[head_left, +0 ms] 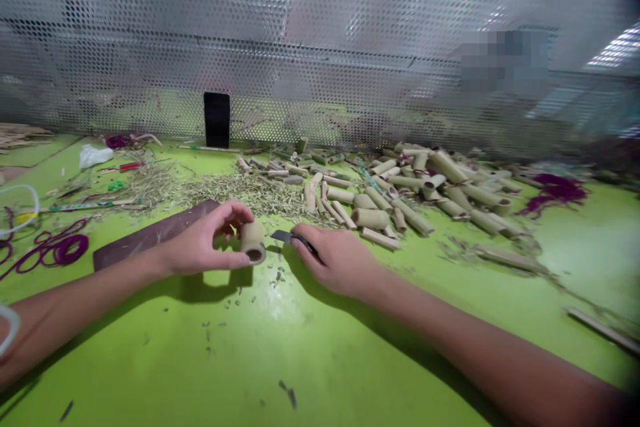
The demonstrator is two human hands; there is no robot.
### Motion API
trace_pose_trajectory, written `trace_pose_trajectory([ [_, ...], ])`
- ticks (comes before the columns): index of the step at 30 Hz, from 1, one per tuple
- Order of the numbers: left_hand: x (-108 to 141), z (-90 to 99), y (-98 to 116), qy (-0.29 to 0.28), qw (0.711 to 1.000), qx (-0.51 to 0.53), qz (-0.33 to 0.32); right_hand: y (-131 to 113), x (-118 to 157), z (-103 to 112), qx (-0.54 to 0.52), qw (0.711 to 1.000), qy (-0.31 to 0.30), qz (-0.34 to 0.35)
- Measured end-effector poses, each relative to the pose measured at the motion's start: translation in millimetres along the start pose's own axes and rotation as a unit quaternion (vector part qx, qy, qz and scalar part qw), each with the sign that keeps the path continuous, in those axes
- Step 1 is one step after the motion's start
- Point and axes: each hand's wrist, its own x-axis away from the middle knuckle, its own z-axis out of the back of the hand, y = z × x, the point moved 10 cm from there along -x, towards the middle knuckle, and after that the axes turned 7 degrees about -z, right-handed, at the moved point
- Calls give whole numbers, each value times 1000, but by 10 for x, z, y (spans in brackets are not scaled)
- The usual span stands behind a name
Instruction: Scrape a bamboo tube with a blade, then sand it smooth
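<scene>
My left hand (213, 240) grips a short hollow bamboo tube (253, 243) between thumb and fingers, its open end turned toward me. In my right hand (337, 257) is a knife (283, 235) with a short flat blade and a dark handle. The blade points left at the tube, with a small gap between them. Below the two hands, dark shavings (240, 293) lie scattered on the green table (300, 373). Under my left forearm rests a flat brown board (150, 240).
Behind my right hand spreads a heap of bamboo pieces (445, 187), with shavings (250, 193) to its left. A phone (217, 120) leans against the perforated metal screen (300, 67). Purple cord (70, 249) lies at left, purple threads (555, 192) at right.
</scene>
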Motion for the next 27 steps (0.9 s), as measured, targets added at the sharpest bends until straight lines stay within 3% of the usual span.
trace_pose_trajectory([
  [5,24,-147,172,-42,980,-178,-81,23,-2,-11,24,1000,-5,-11],
  [10,35,-216,251,-63,956,-256,-130,13,-10,-24,29,999,-13,-14],
  [27,51,-448,430,-96,924,-308,-205,20,-21,-53,26,1000,-11,0],
])
